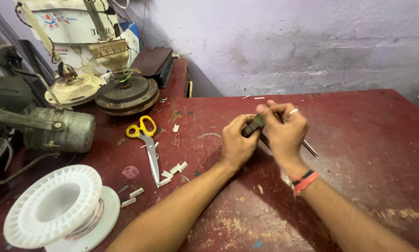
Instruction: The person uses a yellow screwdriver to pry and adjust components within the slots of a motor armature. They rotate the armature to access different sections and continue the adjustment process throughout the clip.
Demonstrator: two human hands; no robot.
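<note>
Spool [55, 207] of thin wire lies at seven o'clock on the red table [359, 140], with yellow-handled scissors [146, 140] and white scraps [174, 169] toward the middle. Near the centre, the left hand [235, 144] pinches a small dark part [255, 124] between thumb and fingers. At its three o'clock, touching, the right hand [284, 130] closes on the same part and a thin metal rod [310, 148].

Both forearms are bare; the right hand [284, 133] wears a silver ring [292, 112] and red-and-black wrist threads [304, 180].
</note>
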